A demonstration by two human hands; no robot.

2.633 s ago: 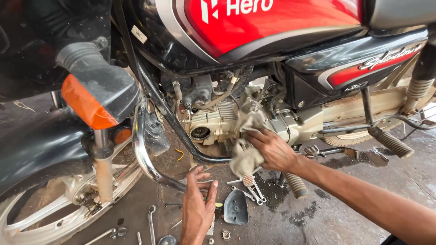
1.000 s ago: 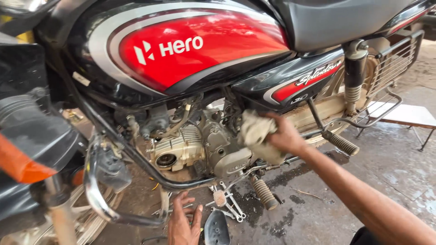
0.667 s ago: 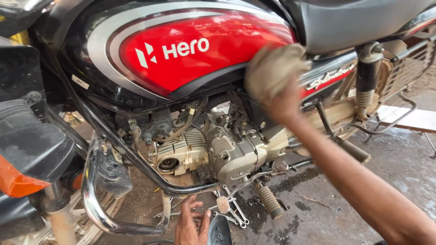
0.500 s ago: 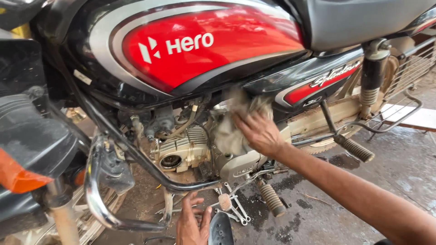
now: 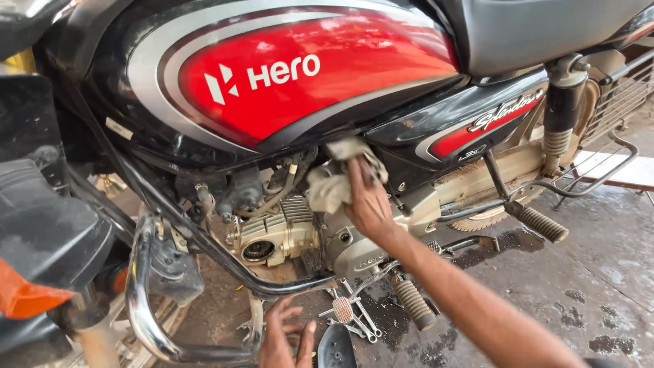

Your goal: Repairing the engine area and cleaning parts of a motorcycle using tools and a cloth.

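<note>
My right hand (image 5: 368,201) presses a dirty beige rag (image 5: 334,180) against the top of the motorcycle's engine (image 5: 286,235), just under the red and black fuel tank (image 5: 300,75). My left hand (image 5: 285,335) is low at the bottom edge, fingers spread, down by the ground beneath the chrome crash guard (image 5: 146,286). It holds nothing that I can see. A small dark part (image 5: 335,347) lies just right of it.
A footpeg (image 5: 412,303) and a brake pedal (image 5: 343,310) stick out below the engine. A rear footpeg (image 5: 541,223) and shock absorber (image 5: 560,116) are to the right. The concrete floor (image 5: 579,286) is wet in patches. The front mudguard and an orange indicator (image 5: 27,296) are at left.
My right hand swung the rag up to the tank's rear edge, then back down onto the engine top. The view has drawn closer. My left hand has stayed low near the ground.
</note>
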